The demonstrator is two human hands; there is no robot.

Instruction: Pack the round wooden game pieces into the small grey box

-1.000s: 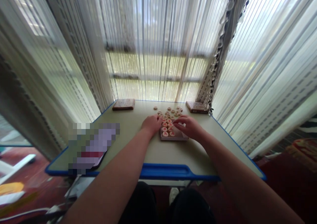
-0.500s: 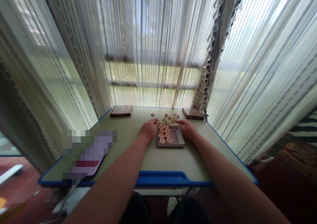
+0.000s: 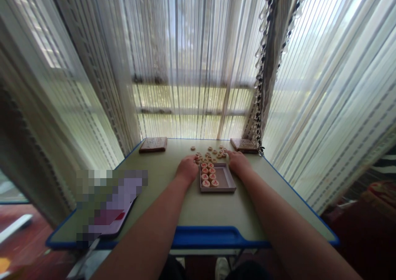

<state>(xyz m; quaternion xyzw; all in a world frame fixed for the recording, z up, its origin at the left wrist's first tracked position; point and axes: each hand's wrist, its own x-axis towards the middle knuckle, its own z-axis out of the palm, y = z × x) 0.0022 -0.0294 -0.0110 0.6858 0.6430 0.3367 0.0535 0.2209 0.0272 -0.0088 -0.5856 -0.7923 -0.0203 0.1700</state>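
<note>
A shallow open box [image 3: 219, 189] sits on the table in front of me. Two columns of round xiangqi pieces [image 3: 205, 177] with red characters fill its left part; its right part shows bare bottom. My left hand [image 3: 187, 168] is at the box's far left corner, fingers curled and pinched at a pale xiangqi piece [image 3: 197, 158], partly hidden by the fingertips. Beyond the box's far right corner is my right hand [image 3: 239, 162], index finger stretched towards the loose xiangqi pieces [image 3: 214, 152]. Its other fingers are partly hidden, and I see no piece held in it.
Brown flat boxes stand at the back left [image 3: 153, 144] and back right [image 3: 244, 144]. A purple device or case [image 3: 119, 226], partly pixelated, lies on the left. The table [image 3: 213, 210] has a blue edge, with curtains [image 3: 185, 65] behind it.
The view has tilted up slightly, so the table sits lower. My right hand has reached a little farther beyond the box. My left hand stays near its far left corner.
</note>
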